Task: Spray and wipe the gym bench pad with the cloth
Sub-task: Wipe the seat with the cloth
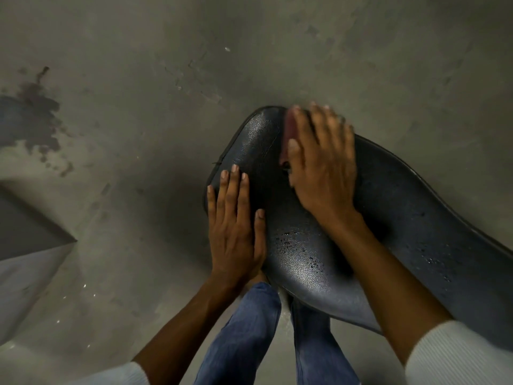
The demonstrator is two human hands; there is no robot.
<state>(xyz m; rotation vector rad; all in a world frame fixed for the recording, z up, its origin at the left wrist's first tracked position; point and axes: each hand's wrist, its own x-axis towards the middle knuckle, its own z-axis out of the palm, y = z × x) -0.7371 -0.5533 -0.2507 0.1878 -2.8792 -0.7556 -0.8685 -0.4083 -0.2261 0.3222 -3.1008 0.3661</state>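
Note:
The black textured bench pad [410, 223] runs from the centre to the right edge, with wet droplets on its near part. My right hand [322, 162] lies flat on a pinkish-red cloth [290, 132], pressing it onto the pad's far end; the hand is blurred, and only the cloth's left edge shows beyond the fingers. My left hand [236, 226] rests flat with fingers together on the pad's left edge and holds nothing. No spray bottle is in view.
Grey concrete floor [138, 107] surrounds the bench, with a dark wet stain [36, 118] at far left. A grey box-like corner [30, 240] juts in at the left edge. My legs in blue jeans [244, 337] stand at the pad's near side.

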